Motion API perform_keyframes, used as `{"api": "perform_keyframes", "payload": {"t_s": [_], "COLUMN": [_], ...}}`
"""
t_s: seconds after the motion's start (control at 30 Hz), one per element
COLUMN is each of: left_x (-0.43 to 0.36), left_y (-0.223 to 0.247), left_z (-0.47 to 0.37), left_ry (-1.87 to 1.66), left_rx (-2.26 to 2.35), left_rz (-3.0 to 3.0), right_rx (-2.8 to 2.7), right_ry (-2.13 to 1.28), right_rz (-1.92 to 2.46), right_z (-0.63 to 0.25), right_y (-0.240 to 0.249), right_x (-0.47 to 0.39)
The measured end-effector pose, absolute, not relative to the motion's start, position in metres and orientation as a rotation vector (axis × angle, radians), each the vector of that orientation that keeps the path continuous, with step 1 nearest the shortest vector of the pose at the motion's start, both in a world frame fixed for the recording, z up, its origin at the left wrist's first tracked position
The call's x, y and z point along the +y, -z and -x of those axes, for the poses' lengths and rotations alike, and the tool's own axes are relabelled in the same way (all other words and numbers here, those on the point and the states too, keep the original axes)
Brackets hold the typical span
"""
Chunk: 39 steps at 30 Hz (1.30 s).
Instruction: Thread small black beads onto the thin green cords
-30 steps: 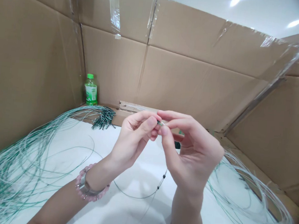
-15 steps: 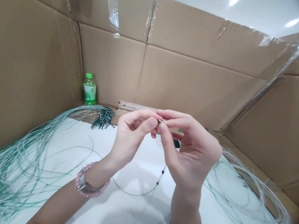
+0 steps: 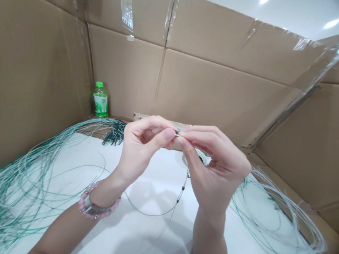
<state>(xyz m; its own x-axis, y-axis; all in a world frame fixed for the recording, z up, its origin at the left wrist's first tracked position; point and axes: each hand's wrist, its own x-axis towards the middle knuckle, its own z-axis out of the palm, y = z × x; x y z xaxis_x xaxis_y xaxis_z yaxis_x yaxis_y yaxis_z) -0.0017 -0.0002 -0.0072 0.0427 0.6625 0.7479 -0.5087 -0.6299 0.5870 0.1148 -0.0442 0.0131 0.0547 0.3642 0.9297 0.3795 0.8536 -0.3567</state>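
My left hand (image 3: 142,148) and my right hand (image 3: 216,163) meet fingertip to fingertip above the white table. The left thumb and index finger pinch a small dark green piece (image 3: 176,132), mostly covered by the fingers. Between the thumbs shows a short end of thin white cord (image 3: 177,135), pinched by my right hand. Below hangs a thin greenish cord (image 3: 149,214) in a loop, carrying a black bead (image 3: 183,188) and a second black bead (image 3: 177,201). A white round dish (image 3: 185,159) stands partly hidden behind my right hand, with something dark in it.
A large tangle of green and white cords (image 3: 3,203) covers the left side, ending in a dark bundle (image 3: 115,133). More cords (image 3: 294,227) curl at the right. A green bottle (image 3: 101,102) stands in the back left corner. Cardboard walls (image 3: 221,92) enclose the table (image 3: 143,240).
Both hands have shifted slightly left, and the fingertips are a little further apart. More of the white cord end and the dish now shows.
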Motion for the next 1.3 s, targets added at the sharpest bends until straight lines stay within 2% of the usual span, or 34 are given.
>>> {"api": "perform_keyframes", "payload": {"t_s": [0.37, 1.3], "left_x": [-0.0038, -0.0054], "left_y": [0.0066, 0.01], "left_z": [0.001, 0.0004], "left_ry": [-1.872, -1.834], "left_rx": [0.138, 0.173], "left_rz": [-1.552, -1.56], "right_rx": [-1.529, -1.501], "right_ry": [0.179, 0.167], "right_rz": [0.662, 0.668], "right_z": [-0.1128, -0.1119], "right_y": [-0.0123, -0.0111], "right_x": [-0.048, -0.0474]}}
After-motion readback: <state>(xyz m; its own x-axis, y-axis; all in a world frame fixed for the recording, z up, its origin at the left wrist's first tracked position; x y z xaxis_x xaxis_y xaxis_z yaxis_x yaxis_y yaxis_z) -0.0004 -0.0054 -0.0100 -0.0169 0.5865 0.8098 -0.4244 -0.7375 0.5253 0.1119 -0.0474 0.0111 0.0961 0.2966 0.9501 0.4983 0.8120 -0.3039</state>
